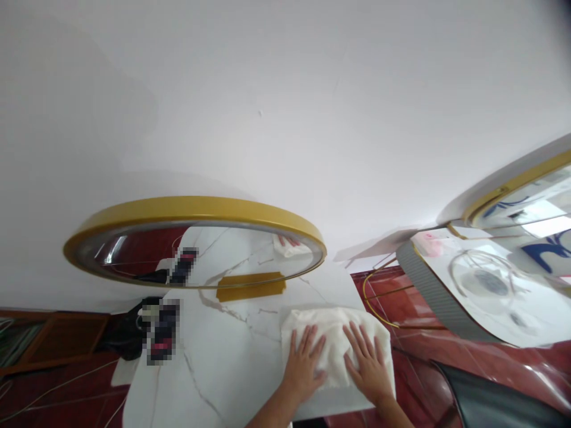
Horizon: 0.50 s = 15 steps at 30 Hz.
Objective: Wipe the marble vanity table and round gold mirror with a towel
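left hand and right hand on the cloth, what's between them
In the head view, a wrinkled stretch of the cream cloth shows between the left hand and the right hand, both palm down on it.

One cloth (333, 339), two mirrors (209, 246) (530, 199)

The left grip (303, 365) and right grip (367, 361) are both bare and five-fingered, joined to bare forearms (275, 405).

Marbled tabletop (236, 362) is giving room left of left hand (304, 364); gold-rimmed mirror (232, 246) is blocking far side, blurred item (164, 330) obstructing left edge.
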Tool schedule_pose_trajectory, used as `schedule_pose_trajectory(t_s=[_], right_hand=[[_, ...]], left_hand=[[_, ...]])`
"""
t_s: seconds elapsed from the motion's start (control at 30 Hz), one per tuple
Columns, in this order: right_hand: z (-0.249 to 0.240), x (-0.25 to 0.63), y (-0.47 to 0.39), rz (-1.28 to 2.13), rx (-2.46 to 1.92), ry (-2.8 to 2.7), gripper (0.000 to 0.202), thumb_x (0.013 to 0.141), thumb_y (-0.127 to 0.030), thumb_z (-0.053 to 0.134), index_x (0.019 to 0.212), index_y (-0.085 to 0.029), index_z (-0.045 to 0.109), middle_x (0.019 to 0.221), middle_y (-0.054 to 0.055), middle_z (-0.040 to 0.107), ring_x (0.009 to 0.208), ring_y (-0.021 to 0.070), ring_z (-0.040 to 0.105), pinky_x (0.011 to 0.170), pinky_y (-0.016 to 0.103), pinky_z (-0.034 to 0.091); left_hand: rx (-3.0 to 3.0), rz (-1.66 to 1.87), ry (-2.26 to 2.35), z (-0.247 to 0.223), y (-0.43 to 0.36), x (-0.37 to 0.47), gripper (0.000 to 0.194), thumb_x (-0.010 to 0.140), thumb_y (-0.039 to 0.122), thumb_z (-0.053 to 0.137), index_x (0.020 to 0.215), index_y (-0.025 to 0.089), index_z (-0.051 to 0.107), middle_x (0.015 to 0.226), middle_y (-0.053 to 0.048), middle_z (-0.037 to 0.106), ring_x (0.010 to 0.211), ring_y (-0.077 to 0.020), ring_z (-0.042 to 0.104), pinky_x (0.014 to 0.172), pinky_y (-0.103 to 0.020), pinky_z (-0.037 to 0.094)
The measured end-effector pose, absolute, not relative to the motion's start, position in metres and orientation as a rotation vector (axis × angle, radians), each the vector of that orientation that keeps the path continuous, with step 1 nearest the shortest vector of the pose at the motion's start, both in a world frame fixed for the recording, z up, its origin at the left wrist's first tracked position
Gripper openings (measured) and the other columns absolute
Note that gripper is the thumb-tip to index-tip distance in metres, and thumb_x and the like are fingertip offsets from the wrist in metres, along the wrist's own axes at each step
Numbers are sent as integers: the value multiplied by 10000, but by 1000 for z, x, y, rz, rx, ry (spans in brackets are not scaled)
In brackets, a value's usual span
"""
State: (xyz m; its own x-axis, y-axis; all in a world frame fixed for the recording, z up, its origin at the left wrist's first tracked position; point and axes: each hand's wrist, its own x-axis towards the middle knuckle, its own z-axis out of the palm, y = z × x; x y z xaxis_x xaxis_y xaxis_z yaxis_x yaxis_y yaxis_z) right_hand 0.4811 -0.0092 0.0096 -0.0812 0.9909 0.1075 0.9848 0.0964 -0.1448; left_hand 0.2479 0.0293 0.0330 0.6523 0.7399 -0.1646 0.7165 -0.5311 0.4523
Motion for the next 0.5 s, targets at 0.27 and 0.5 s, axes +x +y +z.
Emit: schedule_pose_trajectory(t_s=[0.27,0.5], right_hand=[[7,400,-45,138,-1945,-2242,692,855,-452,401,1467,-287,123,1518,13,213,1387,306,179,1091,598,107],[5,317,-49,381,-1623,-2541,789,804,-550,453,1464,-289,109,1531,24,149,1386,359,128,1077,627,25]], left_hand=[[2350,28,1025,40,13,150,815,813,558,515,1458,369,53,1550,2,11,1408,-301,139,1112,-584,65],[2490,42,1131,32,-20,23,699,878,481,445,1457,360,71,1543,10,126,1384,-259,230,1121,-523,79]])
